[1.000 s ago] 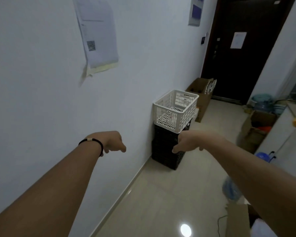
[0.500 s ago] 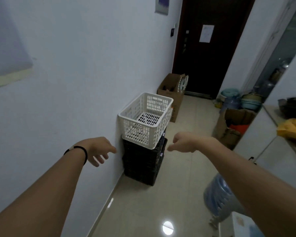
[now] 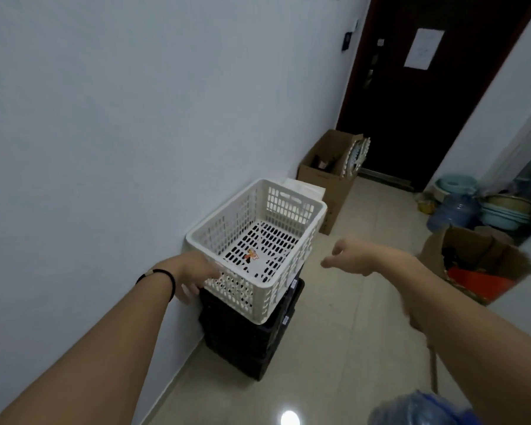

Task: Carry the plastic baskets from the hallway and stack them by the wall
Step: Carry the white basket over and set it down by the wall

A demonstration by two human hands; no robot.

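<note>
Now, in the head view, we see a white basket [image 3: 255, 243] at the centre of the frame, sitting askew on a stack of black baskets [image 3: 249, 335] that stands on the tiled floor [image 3: 334, 348] against the wall [image 3: 120, 133] on the left. A small sticker or scrap lies on the white basket's slotted bottom.

Our left hand [image 3: 193, 276], with a dark band at the wrist, reaches in from the lower left and is at the near-left corner of the white basket; its fingers spread loosely beside the rim, and we cannot tell if they press on it or only overlap it. It grips nothing. Our right hand [image 3: 354, 256] hangs in the air right of the basket, apart from it, fingers loose and empty.

Farther back, a cardboard box [image 3: 328, 176] stands by the wall before a dark door [image 3: 417, 96]. At right sit another box [image 3: 475, 256], basins [image 3: 503, 210] and a water jug [image 3: 452, 210].
</note>
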